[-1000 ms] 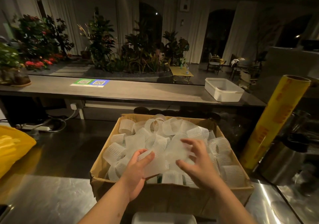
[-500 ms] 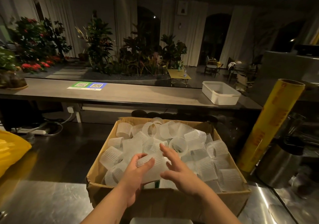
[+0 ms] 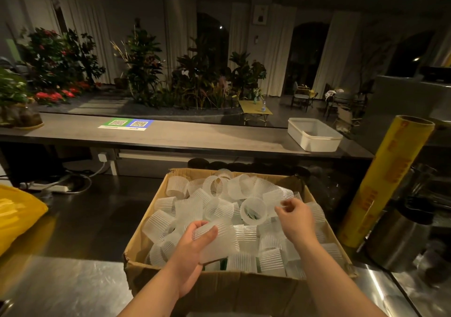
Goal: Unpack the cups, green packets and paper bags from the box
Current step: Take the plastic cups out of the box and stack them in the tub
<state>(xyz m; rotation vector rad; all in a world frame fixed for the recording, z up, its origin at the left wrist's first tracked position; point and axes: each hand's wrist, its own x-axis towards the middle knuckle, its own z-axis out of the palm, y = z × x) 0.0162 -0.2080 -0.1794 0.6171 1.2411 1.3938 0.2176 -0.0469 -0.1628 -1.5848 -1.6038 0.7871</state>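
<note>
while left hand (image 3: 192, 250) grips a cup (image 3: 217, 241), right hand (image 3: 296, 219) over crowded box (image 3: 234, 290)

I can make out two QR codes on a card (image 3: 126, 124) lying flat on the far tabletop (image 3: 195, 138), one on a green half, one on blue; its small print is too tiny to read. The yellow roll (image 3: 388, 182) to my right carries orange markings, illegible.
</note>
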